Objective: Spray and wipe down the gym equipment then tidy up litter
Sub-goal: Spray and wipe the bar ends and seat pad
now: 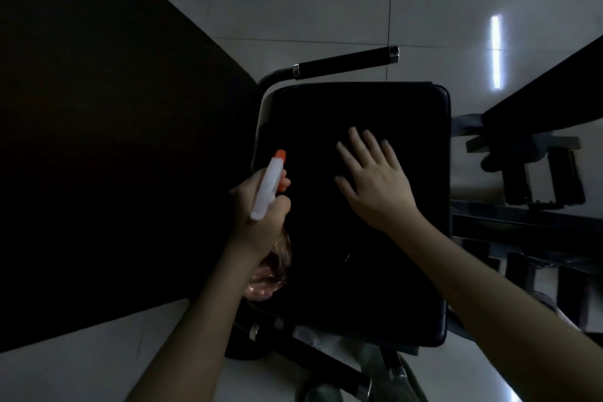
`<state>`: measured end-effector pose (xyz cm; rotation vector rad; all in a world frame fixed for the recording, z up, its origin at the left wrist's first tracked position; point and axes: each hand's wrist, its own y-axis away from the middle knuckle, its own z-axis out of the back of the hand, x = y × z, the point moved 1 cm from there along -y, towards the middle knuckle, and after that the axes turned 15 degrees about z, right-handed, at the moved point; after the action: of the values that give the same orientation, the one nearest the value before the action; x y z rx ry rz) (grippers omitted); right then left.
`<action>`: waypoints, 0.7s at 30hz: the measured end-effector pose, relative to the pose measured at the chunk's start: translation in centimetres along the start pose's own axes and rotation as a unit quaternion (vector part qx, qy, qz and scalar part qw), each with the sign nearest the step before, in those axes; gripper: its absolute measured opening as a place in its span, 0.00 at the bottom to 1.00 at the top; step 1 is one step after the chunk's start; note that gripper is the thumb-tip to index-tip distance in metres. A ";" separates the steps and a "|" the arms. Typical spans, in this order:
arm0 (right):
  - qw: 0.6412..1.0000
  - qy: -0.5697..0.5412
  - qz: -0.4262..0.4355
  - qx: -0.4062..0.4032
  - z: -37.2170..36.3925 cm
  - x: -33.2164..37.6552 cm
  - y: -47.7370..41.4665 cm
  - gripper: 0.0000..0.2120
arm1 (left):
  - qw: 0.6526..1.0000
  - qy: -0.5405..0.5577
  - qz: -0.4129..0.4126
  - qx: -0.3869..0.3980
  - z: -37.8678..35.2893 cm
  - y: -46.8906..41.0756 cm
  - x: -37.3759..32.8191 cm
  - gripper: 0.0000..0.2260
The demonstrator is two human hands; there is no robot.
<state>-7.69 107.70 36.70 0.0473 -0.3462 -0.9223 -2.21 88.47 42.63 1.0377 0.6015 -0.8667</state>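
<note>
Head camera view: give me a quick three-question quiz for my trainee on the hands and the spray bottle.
1. True or false: the right hand is curled into a fist.
2. Who holds the spray bottle? A) left hand B) right hand C) nobody
3. Fill in: the bottle's nozzle tip is ____.
Key: 1 false, its fingers are spread over the seat pad. 2 A. 3 orange.
</note>
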 end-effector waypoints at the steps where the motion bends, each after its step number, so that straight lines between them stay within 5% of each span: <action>1: 1.000 -0.008 0.028 0.009 -0.4 0.5 1.3 0.33 | 1.000 0.001 0.005 -0.003 -0.2 -0.2 -0.1 0.19; 5: 0.994 -0.069 0.085 0.015 0.3 -0.4 4.0 0.32 | 1.000 0.016 0.018 -0.010 -0.6 -0.2 -0.4 0.19; 11: 0.995 0.011 -0.100 -0.004 0.0 0.5 -0.4 0.35 | 1.000 0.009 -0.019 -0.021 -0.4 0.1 0.1 0.25; 18: 0.993 0.068 0.095 0.019 -2.1 3.9 7.6 0.30 | 0.999 0.009 -0.024 -0.035 -0.3 1.2 -0.1 0.24; 21: 0.993 0.080 0.092 0.001 -1.9 2.8 8.3 0.29 | 0.998 0.016 -0.024 -0.057 -0.1 1.8 0.4 0.22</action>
<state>0.85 110.38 37.25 0.0884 -0.1994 -0.7310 -0.50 88.85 43.16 0.9380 0.6981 -0.8486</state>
